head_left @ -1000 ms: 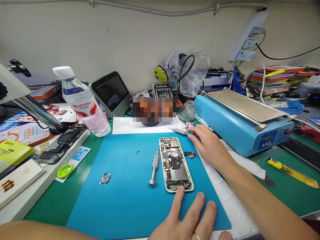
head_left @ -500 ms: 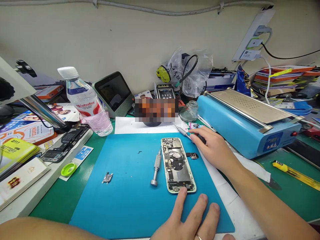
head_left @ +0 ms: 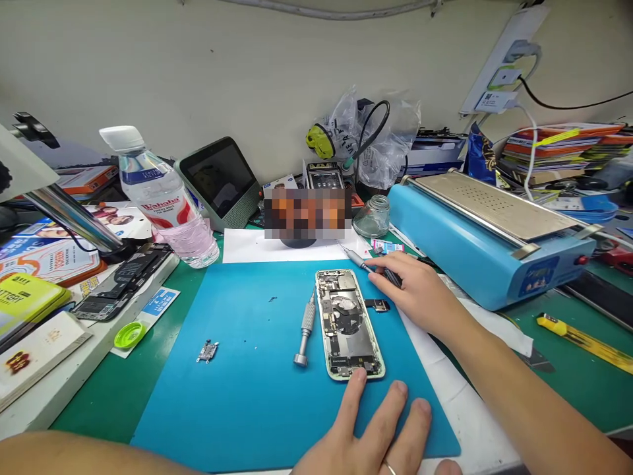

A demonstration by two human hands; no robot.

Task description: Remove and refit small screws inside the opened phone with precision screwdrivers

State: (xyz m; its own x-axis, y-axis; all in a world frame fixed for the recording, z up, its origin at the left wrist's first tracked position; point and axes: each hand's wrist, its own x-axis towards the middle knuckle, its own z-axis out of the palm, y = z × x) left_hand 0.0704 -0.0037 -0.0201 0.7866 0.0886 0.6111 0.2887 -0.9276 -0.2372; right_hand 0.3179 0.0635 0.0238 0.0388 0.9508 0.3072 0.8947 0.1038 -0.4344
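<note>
An opened phone (head_left: 349,323) with a pale green frame lies on the blue mat (head_left: 232,409), its inner parts bare. My left hand (head_left: 368,435) rests palm down with fingers spread, the index fingertip touching the phone's lower edge. Beyond the phone's right side, my right hand (head_left: 410,287) has thumb and fingers closed around a grey, thin-tipped screwdriver (head_left: 355,257) lying low at the mat's edge. A second screwdriver (head_left: 306,326) lies just left of the phone. Beside the phone's right edge is a small dark part (head_left: 380,305). A small metallic part (head_left: 207,351) and tiny screws (head_left: 272,299) lie farther left.
A blue machine with a metal plate (head_left: 494,204) stands at right, near a yellow cutter (head_left: 583,340). Behind the mat stand a glass jar (head_left: 373,218) and a screen device (head_left: 217,181). A water bottle (head_left: 168,204) and a metal stand (head_left: 74,218) are at left.
The view has shifted slightly, moving most things a little left in the picture. My right fingers have drawn closer around the screwdriver. My left hand stays at the phone's lower edge.
</note>
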